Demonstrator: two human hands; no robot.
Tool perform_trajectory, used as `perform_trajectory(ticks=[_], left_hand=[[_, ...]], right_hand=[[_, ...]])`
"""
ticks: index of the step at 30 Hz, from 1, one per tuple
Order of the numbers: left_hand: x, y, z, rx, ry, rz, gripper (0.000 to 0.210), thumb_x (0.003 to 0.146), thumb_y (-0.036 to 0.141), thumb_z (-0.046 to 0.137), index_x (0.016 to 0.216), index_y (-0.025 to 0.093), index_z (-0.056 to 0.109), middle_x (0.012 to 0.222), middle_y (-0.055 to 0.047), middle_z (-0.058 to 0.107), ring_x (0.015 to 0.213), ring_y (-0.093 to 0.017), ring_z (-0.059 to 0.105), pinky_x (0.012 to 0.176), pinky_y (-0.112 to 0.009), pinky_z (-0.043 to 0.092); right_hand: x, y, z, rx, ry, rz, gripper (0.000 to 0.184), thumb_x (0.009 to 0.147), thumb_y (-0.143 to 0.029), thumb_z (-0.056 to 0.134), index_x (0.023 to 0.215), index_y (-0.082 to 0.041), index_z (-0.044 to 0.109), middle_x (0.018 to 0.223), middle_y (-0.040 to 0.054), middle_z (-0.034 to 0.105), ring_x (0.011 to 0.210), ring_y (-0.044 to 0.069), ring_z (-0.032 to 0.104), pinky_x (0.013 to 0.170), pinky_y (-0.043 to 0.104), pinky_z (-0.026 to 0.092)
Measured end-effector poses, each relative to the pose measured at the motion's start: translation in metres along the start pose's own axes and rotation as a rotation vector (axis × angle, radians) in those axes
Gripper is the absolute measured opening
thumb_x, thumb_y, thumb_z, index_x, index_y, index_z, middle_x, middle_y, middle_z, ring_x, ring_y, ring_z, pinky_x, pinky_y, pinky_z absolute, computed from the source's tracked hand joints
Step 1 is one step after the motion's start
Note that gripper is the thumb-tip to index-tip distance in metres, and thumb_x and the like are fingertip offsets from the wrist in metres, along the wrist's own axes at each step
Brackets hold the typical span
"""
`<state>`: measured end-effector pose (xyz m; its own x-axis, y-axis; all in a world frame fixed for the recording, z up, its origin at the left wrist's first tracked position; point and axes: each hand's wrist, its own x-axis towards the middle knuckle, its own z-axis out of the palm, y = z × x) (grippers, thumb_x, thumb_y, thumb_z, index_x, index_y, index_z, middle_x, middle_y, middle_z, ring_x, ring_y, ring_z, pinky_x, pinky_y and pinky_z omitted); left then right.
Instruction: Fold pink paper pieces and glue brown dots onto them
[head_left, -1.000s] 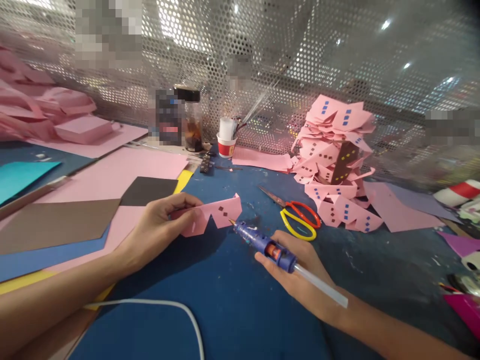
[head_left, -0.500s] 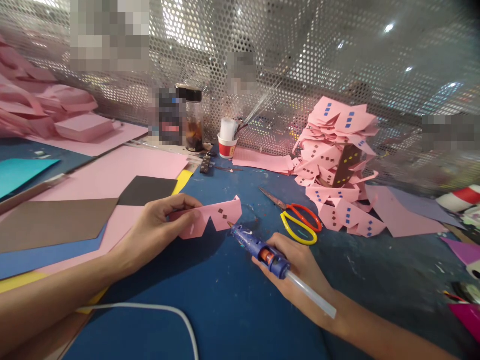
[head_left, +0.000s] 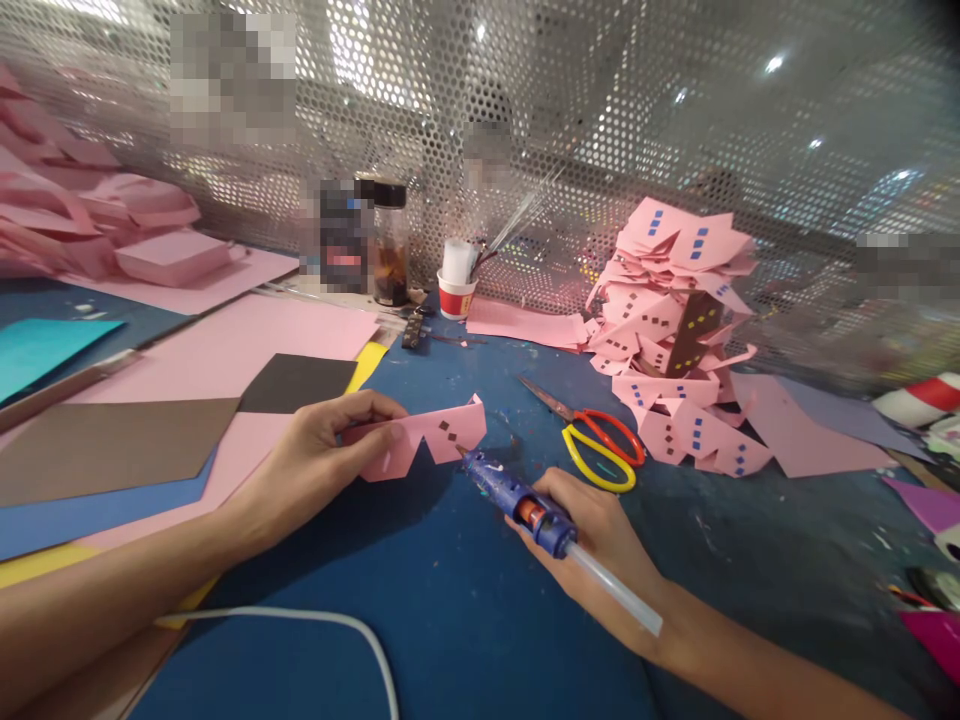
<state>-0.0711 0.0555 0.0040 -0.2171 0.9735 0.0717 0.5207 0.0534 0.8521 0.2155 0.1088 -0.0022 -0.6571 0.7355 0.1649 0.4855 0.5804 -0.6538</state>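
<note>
My left hand (head_left: 330, 450) pinches the left end of a pink paper cutout (head_left: 401, 450) between thumb and fingers, just above the blue table. The cutout has a V-shaped notch in its lower edge and two small brown diamonds on its right half. A blue glue gun (head_left: 517, 500) is gripped in my right hand (head_left: 592, 520), with a clear glue stick (head_left: 619, 592) sticking out of its back. Its nozzle tip is at the cutout's lower right, beside the brown diamonds; whether it touches the paper I cannot tell.
Scissors (head_left: 600, 450) with red and yellow handles lie right of the cutout. Behind them stands a tall pile of pink cutouts (head_left: 660, 320). Coloured sheets (head_left: 112, 450) cover the left side. A red-and-white cup (head_left: 456, 298) and jar (head_left: 390, 245) stand before the perforated metal screen.
Hardly anything differs. The glue gun's rear end and stick have shifted slightly left, while its tip stays by the brown diamonds. My left hand keeps its hold on the cutout.
</note>
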Motion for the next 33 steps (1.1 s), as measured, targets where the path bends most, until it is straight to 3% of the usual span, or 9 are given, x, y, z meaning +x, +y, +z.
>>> perform_trajectory(ticks=[33], left_hand=[[-0.0008,-0.0021,0.0002,-0.023,0.019,0.013,0.018,0.088,0.038,0.058,0.094,0.023,0.066,0.080,0.004,0.065,0.073,-0.013,0.055,0.064,-0.021,0.040]], right_hand=[[0.0003,0.0004,0.0003,-0.017,0.016,-0.051,0.009,0.081,-0.014,0.056,0.080,-0.021,0.049,0.073,-0.0041,0.054,0.060,0.010,0.048,0.057,0.025,0.030]])
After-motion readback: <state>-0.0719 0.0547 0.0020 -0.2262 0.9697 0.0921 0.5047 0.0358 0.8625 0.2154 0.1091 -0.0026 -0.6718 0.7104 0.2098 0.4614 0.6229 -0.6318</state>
